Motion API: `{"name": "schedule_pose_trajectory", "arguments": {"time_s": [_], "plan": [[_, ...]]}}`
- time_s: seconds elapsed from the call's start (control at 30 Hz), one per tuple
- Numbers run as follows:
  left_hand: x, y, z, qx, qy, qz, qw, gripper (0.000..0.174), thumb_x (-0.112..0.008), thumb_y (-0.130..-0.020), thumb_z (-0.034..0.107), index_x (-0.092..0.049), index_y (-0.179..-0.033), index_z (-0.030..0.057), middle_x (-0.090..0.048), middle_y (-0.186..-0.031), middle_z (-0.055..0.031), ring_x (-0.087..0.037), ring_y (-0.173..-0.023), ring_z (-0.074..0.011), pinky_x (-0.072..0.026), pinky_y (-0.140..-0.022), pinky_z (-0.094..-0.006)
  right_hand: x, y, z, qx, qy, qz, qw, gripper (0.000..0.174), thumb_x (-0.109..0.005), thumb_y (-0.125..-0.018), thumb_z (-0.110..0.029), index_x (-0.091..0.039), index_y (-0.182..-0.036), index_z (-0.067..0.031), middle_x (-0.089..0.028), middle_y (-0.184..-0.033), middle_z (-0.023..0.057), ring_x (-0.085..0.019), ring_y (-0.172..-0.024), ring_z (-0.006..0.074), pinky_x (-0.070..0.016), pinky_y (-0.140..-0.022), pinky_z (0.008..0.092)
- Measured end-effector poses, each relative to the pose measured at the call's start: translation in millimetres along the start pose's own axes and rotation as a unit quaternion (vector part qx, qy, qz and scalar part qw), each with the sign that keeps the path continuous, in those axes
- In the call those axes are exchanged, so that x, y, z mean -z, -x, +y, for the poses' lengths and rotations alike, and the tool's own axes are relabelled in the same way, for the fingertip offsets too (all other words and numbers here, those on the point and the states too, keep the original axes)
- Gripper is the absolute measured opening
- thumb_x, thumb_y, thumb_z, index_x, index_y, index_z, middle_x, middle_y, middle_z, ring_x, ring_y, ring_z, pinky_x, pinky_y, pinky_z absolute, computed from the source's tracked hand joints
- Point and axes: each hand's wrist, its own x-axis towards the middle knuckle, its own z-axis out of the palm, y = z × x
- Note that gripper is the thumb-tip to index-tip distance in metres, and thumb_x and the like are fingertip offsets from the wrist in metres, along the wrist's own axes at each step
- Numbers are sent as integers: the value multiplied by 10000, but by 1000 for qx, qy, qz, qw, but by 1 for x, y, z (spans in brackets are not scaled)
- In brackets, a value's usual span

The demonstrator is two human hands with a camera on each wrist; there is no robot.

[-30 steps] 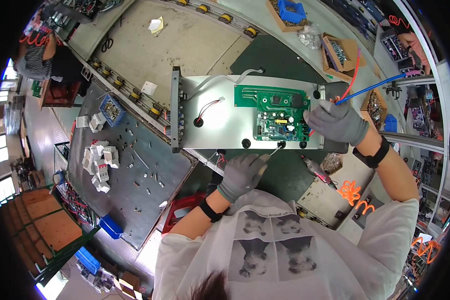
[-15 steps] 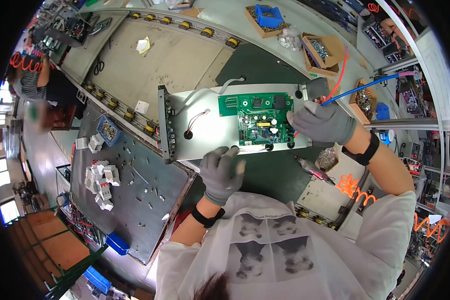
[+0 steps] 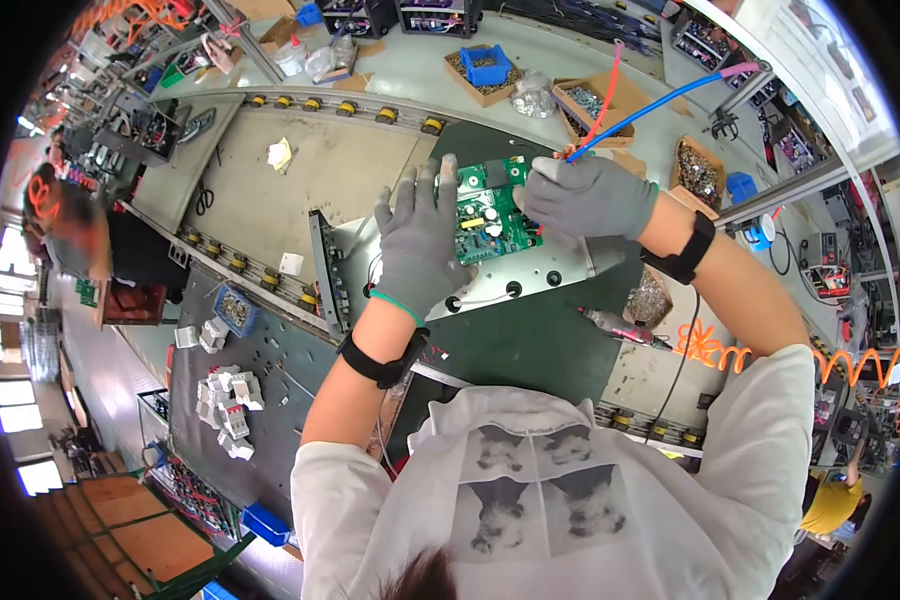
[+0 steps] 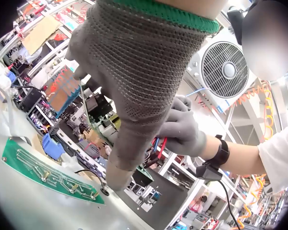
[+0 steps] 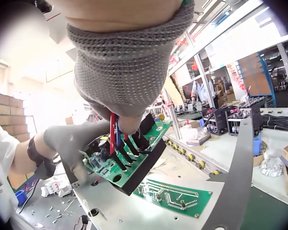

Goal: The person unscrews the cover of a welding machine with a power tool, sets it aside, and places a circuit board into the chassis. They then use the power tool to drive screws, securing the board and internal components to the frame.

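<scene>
A populated green circuit board with red and blue wires is tilted up over a silver metal chassis. My left hand spans the board's left edge, with fingers at the far corner and thumb at the near one. At the right edge, my right hand grips the blue wire and red wire, their ends rising past the fist. Below the raised board, a flat green board lies on the chassis. Black sleeved leads run onto the raised board in the right wrist view.
A pink power screwdriver lies right of the chassis, near its coiled orange hose. Screw boxes line the far bench. White connector blocks and scattered small parts occupy the left table. Rollers edge the work surface.
My left hand has moved from the chassis's near edge up to the circuit board's left side. The board now sits tilted, and the chassis appears turned. My right hand still holds the wires.
</scene>
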Motion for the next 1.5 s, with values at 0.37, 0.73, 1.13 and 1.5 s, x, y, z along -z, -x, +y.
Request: {"name": "schedule_pose_trajectory", "arguments": {"time_s": [0.37,0.73,1.13,1.5], "plan": [[-13,-2,-19,36,15,84,996,1168,-786,-471,332,-185,-1437,69,-387,-1287,-167,-346,-1231,-343,-238,-1045,-470,71,-3,-12,-302,-172,46,937,202,-643,-703,-177,-597,-896,-140,-583,-995,-6,-543,-987,175,-443,-812,323],[-59,9,-44,65,200,108,972,1293,-871,-427,325,-140,-1451,26,-463,-1228,-220,-465,-1123,-370,-380,-962,-461,54,-22,-192,-462,-458,-95,754,320,-677,-726,-324,-599,-972,-135,-569,-1026,37,-542,-972,217,-432,-788,366],[-67,23,-33,-60,318,135,937,1212,-834,-501,367,-170,-1414,-74,-462,-1219,-218,-445,-1128,-364,-356,-980,-437,53,2,-205,-392,-498,-63,771,178,-573,-762,-168,-610,-936,-153,-577,-997,9,-550,-959,174,-444,-807,325],[-97,15,9,-70,213,105,969,1128,-805,-478,383,-273,-1383,-31,-440,-1186,-207,-412,-1119,-405,-316,-972,-498,49,11,-225,-426,-493,-42,757,192,-556,-757,-176,-629,-935,-186,-584,-1071,-13,-559,-952,170,-449,-826,324]]}}
